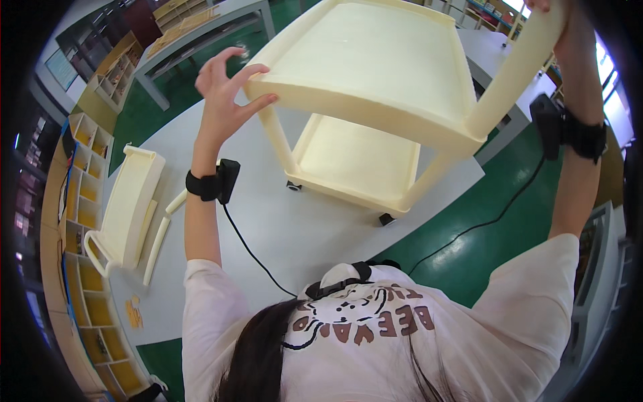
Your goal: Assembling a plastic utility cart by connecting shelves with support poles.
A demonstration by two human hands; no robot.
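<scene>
A cream plastic trolley (362,104) with two trays stands on the white table in front of me. My left hand (228,90) is at the near left corner of its upper tray (368,40). The thumb and index finger touch the rim there, while the other fingers stay raised. At the near right corner a thick cream post (519,74) rises from the upper tray. My right hand (541,5) grips the post high up, mostly cut off by the picture's edge. Below, the lower tray (355,157) sits on posts with black casters (387,219).
Left on the white table (301,241) lie another cream tray (134,201), a curved cream handle (98,254), thin cream tubes (157,251) and small tan pieces (134,313). Cables (251,251) run from both wrist straps. Cubby shelves (87,268) line the left side.
</scene>
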